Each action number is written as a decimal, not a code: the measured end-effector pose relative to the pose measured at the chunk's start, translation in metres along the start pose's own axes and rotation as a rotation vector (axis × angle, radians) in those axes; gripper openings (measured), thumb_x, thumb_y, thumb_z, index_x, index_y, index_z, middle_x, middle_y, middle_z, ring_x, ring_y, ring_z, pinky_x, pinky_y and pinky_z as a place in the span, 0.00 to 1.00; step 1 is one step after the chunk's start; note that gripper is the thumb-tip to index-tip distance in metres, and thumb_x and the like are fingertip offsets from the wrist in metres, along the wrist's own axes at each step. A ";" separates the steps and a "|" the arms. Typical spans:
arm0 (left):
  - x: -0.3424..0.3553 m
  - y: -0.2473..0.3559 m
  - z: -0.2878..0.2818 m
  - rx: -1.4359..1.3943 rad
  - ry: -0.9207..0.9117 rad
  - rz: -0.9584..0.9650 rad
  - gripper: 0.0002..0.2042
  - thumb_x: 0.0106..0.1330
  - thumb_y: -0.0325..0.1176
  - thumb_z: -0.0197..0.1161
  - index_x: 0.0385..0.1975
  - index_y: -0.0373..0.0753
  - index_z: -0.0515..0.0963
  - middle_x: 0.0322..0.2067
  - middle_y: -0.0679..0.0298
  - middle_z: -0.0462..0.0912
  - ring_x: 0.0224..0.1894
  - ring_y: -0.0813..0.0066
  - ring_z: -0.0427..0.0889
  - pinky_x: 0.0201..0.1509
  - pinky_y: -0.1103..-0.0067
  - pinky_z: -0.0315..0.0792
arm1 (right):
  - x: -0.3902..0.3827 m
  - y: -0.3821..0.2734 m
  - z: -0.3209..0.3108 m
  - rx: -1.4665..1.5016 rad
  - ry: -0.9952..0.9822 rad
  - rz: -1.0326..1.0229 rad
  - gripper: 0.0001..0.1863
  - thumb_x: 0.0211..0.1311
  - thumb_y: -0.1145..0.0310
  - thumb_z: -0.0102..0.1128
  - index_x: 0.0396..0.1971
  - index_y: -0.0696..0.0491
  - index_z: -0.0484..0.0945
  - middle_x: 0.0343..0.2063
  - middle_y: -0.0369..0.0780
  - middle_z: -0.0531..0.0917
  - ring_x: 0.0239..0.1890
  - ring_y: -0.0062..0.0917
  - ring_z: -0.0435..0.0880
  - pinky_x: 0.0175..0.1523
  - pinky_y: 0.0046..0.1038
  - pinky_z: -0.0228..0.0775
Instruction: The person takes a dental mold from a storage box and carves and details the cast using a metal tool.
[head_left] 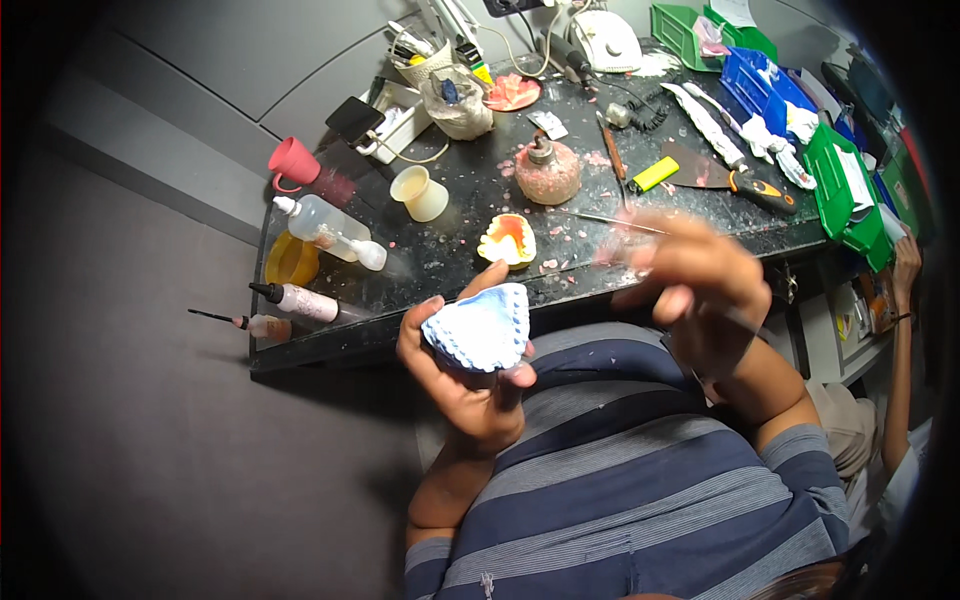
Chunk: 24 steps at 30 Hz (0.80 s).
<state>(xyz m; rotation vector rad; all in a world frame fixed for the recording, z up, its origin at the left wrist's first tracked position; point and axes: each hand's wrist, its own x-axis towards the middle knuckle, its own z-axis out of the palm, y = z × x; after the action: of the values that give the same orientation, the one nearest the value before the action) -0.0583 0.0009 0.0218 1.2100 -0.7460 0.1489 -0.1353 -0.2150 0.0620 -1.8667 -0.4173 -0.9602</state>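
Note:
My left hand [465,395] is closed around a pale blue dental cast [485,330], holding it up in front of the bench edge with its row of teeth showing along the rim. My right hand [705,270] is raised to the right of it, smeared by motion. Whether its fingers hold anything is too blurred to tell. A thin metal instrument [615,221] shows right beside those fingers; whether it is gripped or lies on the bench is unclear. Just beyond the blue cast, a yellowish dental cast with an orange-pink plate [508,242] rests on the bench.
On the black bench [440,285] stand a pink-crusted spirit burner [548,173], a cream cup [420,193], a squeeze bottle [325,228] and a red mug [293,162]. A yellow-green lighter [655,175] and a scraper [740,182] lie right. Another person's hand [905,265] touches green bins [845,190].

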 end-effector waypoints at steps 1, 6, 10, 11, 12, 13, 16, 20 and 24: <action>0.001 0.002 -0.001 0.009 0.006 0.011 0.45 0.62 0.44 0.75 0.70 0.42 0.49 0.58 0.29 0.72 0.40 0.67 0.81 0.42 0.77 0.78 | 0.009 0.008 -0.009 -0.156 0.104 -0.038 0.19 0.68 0.55 0.65 0.43 0.58 0.85 0.58 0.55 0.79 0.53 0.41 0.86 0.53 0.35 0.81; 0.001 0.029 -0.001 -0.314 0.000 -0.156 0.53 0.50 0.52 0.82 0.70 0.45 0.51 0.55 0.29 0.74 0.30 0.68 0.82 0.28 0.83 0.76 | 0.022 0.076 -0.051 -0.541 0.301 -0.290 0.25 0.69 0.45 0.59 0.44 0.52 0.90 0.74 0.56 0.58 0.75 0.48 0.61 0.74 0.47 0.53; -0.003 0.038 0.002 -0.346 -0.027 -0.116 0.53 0.51 0.51 0.82 0.71 0.46 0.51 0.50 0.34 0.78 0.30 0.69 0.82 0.25 0.85 0.75 | 0.016 0.085 -0.068 -0.665 0.248 -0.149 0.19 0.70 0.52 0.60 0.47 0.49 0.89 0.73 0.54 0.61 0.75 0.44 0.61 0.76 0.43 0.48; -0.002 0.041 0.002 -0.338 -0.023 -0.117 0.53 0.51 0.51 0.82 0.71 0.46 0.51 0.50 0.34 0.78 0.30 0.69 0.82 0.25 0.85 0.75 | 0.019 0.089 -0.071 -0.704 0.248 -0.231 0.19 0.71 0.52 0.60 0.48 0.49 0.89 0.73 0.54 0.62 0.75 0.44 0.62 0.76 0.42 0.50; 0.001 0.045 0.004 -0.313 -0.032 -0.169 0.52 0.54 0.57 0.77 0.72 0.44 0.51 0.45 0.37 0.79 0.29 0.69 0.81 0.26 0.84 0.74 | 0.020 0.093 -0.071 -0.719 0.252 -0.224 0.19 0.71 0.52 0.60 0.47 0.49 0.89 0.72 0.53 0.63 0.74 0.44 0.63 0.74 0.42 0.53; 0.005 0.045 0.004 -0.291 -0.044 -0.222 0.52 0.56 0.63 0.73 0.73 0.42 0.51 0.41 0.41 0.81 0.28 0.69 0.81 0.28 0.83 0.74 | 0.019 0.096 -0.072 -0.739 0.257 -0.216 0.18 0.71 0.53 0.59 0.47 0.49 0.89 0.72 0.52 0.64 0.73 0.44 0.64 0.73 0.41 0.57; 0.013 0.033 -0.003 -0.559 -0.140 -0.473 0.47 0.69 0.73 0.44 0.71 0.33 0.54 0.28 0.51 0.77 0.25 0.69 0.73 0.29 0.76 0.67 | 0.011 0.112 -0.075 -0.647 0.263 -0.067 0.17 0.73 0.55 0.59 0.48 0.50 0.88 0.70 0.47 0.69 0.67 0.36 0.74 0.59 0.30 0.74; 0.007 0.021 -0.006 -1.000 -0.110 -0.593 0.40 0.73 0.69 0.38 0.66 0.36 0.58 0.25 0.53 0.74 0.24 0.71 0.72 0.27 0.77 0.65 | 0.011 0.120 -0.077 -0.616 0.230 -0.132 0.15 0.75 0.60 0.56 0.49 0.52 0.87 0.63 0.45 0.77 0.57 0.29 0.81 0.48 0.22 0.77; 0.008 0.018 -0.010 -0.994 -0.130 -0.614 0.37 0.74 0.69 0.36 0.63 0.38 0.61 0.23 0.56 0.71 0.23 0.72 0.71 0.25 0.77 0.63 | 0.005 0.118 -0.072 -0.344 0.229 0.050 0.15 0.76 0.62 0.56 0.47 0.56 0.85 0.50 0.42 0.87 0.46 0.22 0.83 0.45 0.21 0.75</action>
<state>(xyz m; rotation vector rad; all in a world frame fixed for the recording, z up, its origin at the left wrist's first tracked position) -0.0569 0.0140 0.0393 0.4377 -0.4210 -0.7407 -0.0883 -0.3353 0.0115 -2.0286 -0.0691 -1.2564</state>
